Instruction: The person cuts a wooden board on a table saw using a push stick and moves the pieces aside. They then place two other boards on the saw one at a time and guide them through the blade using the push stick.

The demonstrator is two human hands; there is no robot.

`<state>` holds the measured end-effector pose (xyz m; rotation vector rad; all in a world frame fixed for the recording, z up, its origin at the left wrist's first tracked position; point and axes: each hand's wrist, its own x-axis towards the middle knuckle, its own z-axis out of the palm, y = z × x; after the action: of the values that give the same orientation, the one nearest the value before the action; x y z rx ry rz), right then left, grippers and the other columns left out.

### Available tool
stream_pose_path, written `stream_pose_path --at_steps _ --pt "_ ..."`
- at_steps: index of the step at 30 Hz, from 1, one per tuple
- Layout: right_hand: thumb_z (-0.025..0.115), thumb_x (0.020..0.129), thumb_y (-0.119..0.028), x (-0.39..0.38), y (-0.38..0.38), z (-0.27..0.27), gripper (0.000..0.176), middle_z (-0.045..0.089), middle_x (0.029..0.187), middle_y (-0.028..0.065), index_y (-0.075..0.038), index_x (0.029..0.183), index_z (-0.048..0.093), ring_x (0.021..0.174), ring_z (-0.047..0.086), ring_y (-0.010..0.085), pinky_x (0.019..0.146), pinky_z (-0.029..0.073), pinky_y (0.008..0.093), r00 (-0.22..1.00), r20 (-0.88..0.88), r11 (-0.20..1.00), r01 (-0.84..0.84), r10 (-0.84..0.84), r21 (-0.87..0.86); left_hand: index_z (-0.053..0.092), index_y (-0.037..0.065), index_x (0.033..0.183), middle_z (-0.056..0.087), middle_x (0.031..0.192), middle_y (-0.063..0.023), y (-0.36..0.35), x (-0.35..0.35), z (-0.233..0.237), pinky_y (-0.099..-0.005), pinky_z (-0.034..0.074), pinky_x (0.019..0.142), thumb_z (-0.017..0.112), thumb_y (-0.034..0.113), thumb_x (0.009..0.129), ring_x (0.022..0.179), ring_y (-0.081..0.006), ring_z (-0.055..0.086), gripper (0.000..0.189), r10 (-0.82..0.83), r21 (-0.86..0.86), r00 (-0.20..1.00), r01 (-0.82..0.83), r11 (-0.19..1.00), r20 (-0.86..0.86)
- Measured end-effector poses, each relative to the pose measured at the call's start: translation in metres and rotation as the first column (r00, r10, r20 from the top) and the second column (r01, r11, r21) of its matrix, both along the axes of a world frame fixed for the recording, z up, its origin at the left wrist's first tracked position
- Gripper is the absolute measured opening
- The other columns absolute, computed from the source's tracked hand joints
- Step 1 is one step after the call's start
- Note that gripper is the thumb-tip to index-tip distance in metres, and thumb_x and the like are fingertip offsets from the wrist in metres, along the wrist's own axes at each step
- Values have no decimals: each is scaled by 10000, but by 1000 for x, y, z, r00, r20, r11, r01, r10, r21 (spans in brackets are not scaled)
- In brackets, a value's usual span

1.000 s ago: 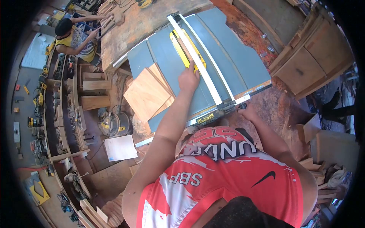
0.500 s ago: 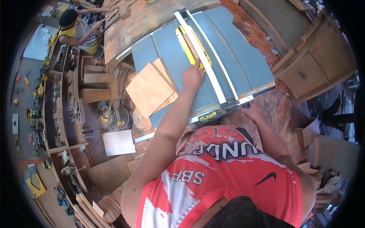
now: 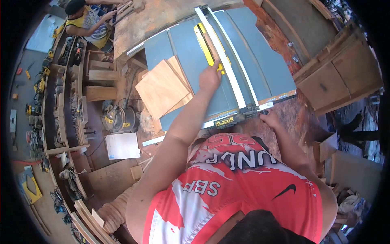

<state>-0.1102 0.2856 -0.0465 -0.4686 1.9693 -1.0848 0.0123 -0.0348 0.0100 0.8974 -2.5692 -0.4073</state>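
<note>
On the grey saw table (image 3: 189, 61), my left hand (image 3: 210, 77) reaches to the yellow-edged throat plate (image 3: 204, 46). Its fingers are closed at the near end of a narrow brown wood strip (image 3: 211, 42), beside the white fence rail (image 3: 223, 61). The fingertips are partly hidden. At the table's front edge, my right hand (image 3: 270, 118) is closed around a small black knob (image 3: 264, 112) near the fence's front end. Flat light-wood boards (image 3: 162, 89) lie overlapped on the table's left side.
Another person (image 3: 91, 26) works with wood pieces at the upper left. A shop vacuum (image 3: 120, 118) and a white sheet (image 3: 123, 145) are left of the saw. Tool shelves (image 3: 52, 151) line the far left. A wooden cabinet (image 3: 339, 77) stands at the right.
The view has shifted slightly, so the saw and boards appear farther right. Both hands remain at about the same places on the saw.
</note>
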Motion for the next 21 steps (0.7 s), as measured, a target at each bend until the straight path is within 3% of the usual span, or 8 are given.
stream_pose_path --at_steps 4,11,15,18,20,21 --pt "750 788 -220 6 -3 7 310 643 749 51 19 978 691 600 585 124 552 473 297 997 -7 996 82 -82 34 544 153 1372 664 884 -154 -2 0 10 -459 528 737 637 247 875 815 -333 655 515 -24 16 999 24 1000 21" --pt "756 814 -230 1 0 -2 373 653 799 69 23 1073 662 626 602 127 558 487 287 999 -16 997 41 -40 69 502 129 1387 690 1013 -176 1 -1 12 -464 529 785 653 234 870 904 -346 670 549 6 100 1000 -4 995 -27" --pt "760 818 -240 2 0 0 400 673 861 89 21 1101 653 641 609 130 573 495 291 999 33 998 33 -34 46 465 116 1411 688 1011 -185 -3 -2 7 -467 530 792 660 244 869 903 -357 669 590 -13 52 1000 13 999 -4" --pt "756 821 -241 2 0 -1 396 680 864 92 24 1096 654 639 615 136 584 501 295 999 25 999 26 -27 38 505 91 1362 674 988 -166 0 -3 13 -467 521 793 665 207 857 894 -339 661 542 29 112 1000 -28 993 -2" --pt "755 822 -239 1 -1 0 394 683 855 91 29 1092 654 636 619 139 586 503 296 1000 -3 999 21 -21 47 537 84 1321 652 1051 -176 -11 -5 25 -460 509 844 666 224 866 976 -343 637 493 99 175 977 -65 982 -190" --pt "758 819 -240 2 -3 8 398 680 830 88 36 1086 652 634 620 140 583 502 298 999 -51 997 4 0 75 537 84 1321 652 1051 -176 -23 -8 32 -460 509 844 666 224 866 976 -343 637 493 96 172 976 -63 983 -193"
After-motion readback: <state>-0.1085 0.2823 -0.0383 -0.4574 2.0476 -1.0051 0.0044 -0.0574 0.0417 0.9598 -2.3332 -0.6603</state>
